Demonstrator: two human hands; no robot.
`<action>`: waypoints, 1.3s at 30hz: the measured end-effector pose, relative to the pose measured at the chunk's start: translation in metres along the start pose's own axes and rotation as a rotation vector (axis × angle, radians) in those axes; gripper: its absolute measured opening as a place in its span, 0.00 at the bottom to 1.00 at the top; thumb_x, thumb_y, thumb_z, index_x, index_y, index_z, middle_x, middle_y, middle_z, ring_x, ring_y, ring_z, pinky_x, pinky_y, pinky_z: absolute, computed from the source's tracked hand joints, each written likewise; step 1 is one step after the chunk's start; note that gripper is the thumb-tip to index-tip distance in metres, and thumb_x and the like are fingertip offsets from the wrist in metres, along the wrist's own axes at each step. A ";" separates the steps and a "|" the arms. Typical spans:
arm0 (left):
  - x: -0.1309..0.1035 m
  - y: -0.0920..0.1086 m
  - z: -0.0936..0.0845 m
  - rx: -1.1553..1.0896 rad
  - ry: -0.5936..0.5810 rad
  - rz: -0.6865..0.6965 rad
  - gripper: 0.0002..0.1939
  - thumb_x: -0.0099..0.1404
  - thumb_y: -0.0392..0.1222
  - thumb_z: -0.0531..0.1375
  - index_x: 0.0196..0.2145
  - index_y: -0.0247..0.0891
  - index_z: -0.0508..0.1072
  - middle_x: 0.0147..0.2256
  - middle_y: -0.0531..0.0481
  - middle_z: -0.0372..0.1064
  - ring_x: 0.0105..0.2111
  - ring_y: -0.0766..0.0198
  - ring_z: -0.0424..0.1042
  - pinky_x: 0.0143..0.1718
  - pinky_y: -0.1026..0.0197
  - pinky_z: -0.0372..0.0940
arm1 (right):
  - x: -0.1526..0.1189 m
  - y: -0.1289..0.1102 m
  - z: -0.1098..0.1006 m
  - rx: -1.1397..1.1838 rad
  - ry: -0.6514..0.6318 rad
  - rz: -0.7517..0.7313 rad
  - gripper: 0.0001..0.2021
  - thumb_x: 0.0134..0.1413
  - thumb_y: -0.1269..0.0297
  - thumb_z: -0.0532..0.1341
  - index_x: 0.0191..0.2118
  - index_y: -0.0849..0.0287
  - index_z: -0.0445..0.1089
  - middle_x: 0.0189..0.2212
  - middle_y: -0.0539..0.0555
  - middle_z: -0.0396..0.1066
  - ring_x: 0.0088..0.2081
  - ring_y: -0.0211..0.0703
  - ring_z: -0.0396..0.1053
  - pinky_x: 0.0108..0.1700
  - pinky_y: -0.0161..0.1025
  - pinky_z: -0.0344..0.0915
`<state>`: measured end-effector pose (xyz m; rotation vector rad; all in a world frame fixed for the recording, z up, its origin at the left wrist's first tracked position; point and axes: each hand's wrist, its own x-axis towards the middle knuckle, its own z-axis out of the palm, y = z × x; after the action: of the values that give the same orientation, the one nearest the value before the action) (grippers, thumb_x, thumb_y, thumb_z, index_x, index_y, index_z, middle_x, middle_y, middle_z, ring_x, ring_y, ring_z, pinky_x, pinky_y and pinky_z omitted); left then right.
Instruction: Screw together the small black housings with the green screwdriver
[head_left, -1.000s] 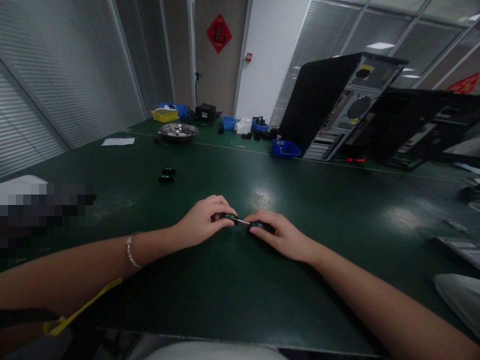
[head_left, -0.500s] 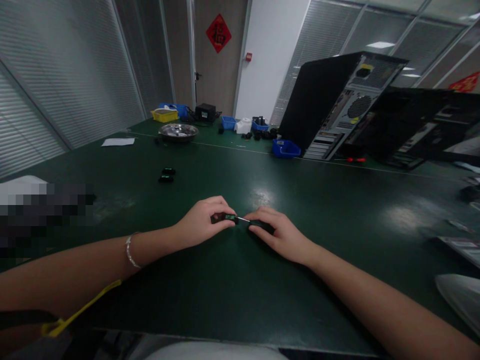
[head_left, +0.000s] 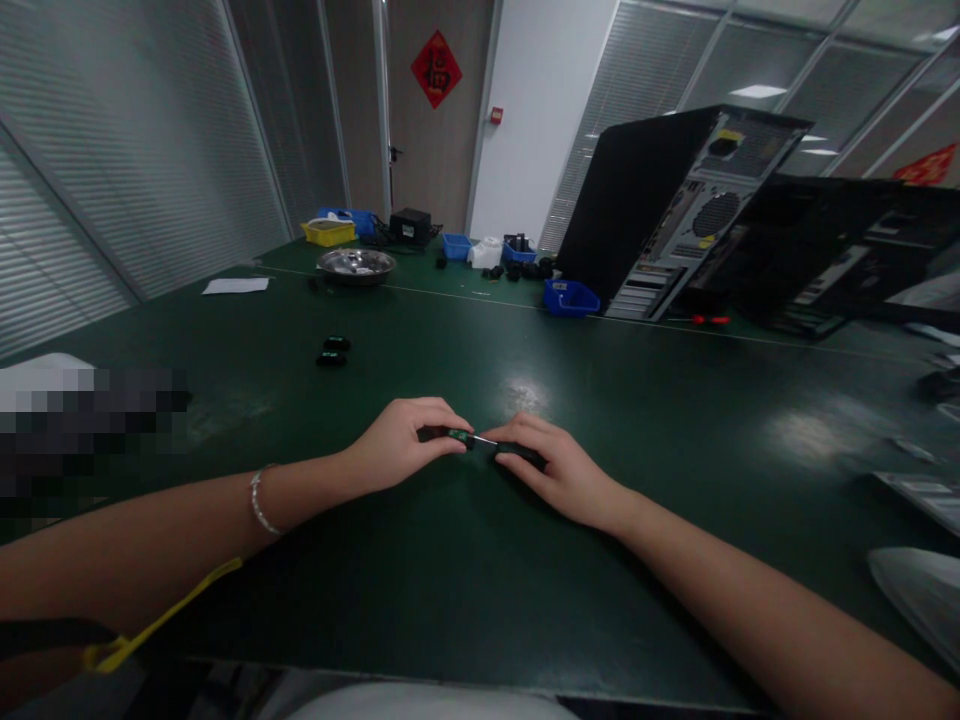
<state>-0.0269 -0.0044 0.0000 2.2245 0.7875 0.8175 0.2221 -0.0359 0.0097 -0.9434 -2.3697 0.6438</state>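
Observation:
Between the fingers and thumb of my left hand [head_left: 409,440] is a small black piece with a green circuit board [head_left: 460,437] showing on it. My right hand [head_left: 559,460] is closed around the dark handle of a screwdriver [head_left: 523,455]. Its thin metal shaft points left, with the tip at the end of the black piece; whether it sits in a screw is too small to tell. Two similar small black pieces with green marks, one in front [head_left: 331,358] and one behind [head_left: 337,343], lie on the table beyond my left hand.
On the green table [head_left: 465,580] a steel bowl [head_left: 356,266], a yellow bin [head_left: 328,233] and a blue bin [head_left: 571,298] stand toward the back. A black computer tower [head_left: 675,210] rises at the back right. A white sheet [head_left: 235,286] lies at the left.
The black piece in my left hand has tilted slightly, its right end a little lower. My right hand keeps its hold on the screwdriver, almost in the same place.

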 end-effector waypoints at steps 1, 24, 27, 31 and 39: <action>0.000 0.000 0.000 -0.006 0.000 -0.004 0.10 0.65 0.36 0.62 0.45 0.40 0.78 0.40 0.49 0.73 0.39 0.63 0.72 0.40 0.62 0.66 | 0.000 0.000 0.000 0.001 0.001 0.000 0.14 0.65 0.67 0.56 0.54 0.52 0.69 0.42 0.55 0.69 0.43 0.45 0.68 0.47 0.44 0.67; 0.002 0.002 0.000 -0.117 -0.005 -0.104 0.09 0.64 0.37 0.63 0.43 0.38 0.78 0.38 0.50 0.73 0.35 0.64 0.71 0.34 0.65 0.64 | 0.000 0.003 0.002 0.027 0.019 0.006 0.14 0.65 0.67 0.56 0.54 0.53 0.68 0.43 0.55 0.69 0.43 0.45 0.68 0.47 0.44 0.67; 0.002 0.002 0.000 -0.116 0.002 -0.111 0.09 0.65 0.38 0.63 0.43 0.38 0.78 0.38 0.50 0.72 0.35 0.65 0.71 0.34 0.65 0.64 | 0.001 0.002 0.002 0.025 0.022 0.005 0.14 0.65 0.67 0.56 0.54 0.53 0.68 0.43 0.55 0.69 0.44 0.44 0.68 0.48 0.43 0.66; 0.002 0.001 0.001 -0.093 0.020 -0.109 0.09 0.65 0.40 0.62 0.43 0.38 0.78 0.37 0.50 0.72 0.34 0.64 0.70 0.34 0.65 0.64 | 0.000 0.001 0.001 0.021 0.020 0.006 0.14 0.65 0.67 0.57 0.54 0.53 0.68 0.43 0.55 0.69 0.44 0.44 0.68 0.49 0.43 0.66; 0.003 0.002 0.000 -0.016 0.039 -0.058 0.10 0.64 0.37 0.63 0.44 0.38 0.77 0.38 0.49 0.71 0.36 0.63 0.70 0.37 0.62 0.65 | 0.000 0.000 -0.001 -0.004 -0.001 0.001 0.12 0.65 0.67 0.57 0.52 0.55 0.69 0.43 0.55 0.69 0.43 0.44 0.68 0.47 0.43 0.67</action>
<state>-0.0242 -0.0035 0.0025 2.1674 0.8566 0.8383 0.2230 -0.0357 0.0102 -0.9464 -2.3726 0.6405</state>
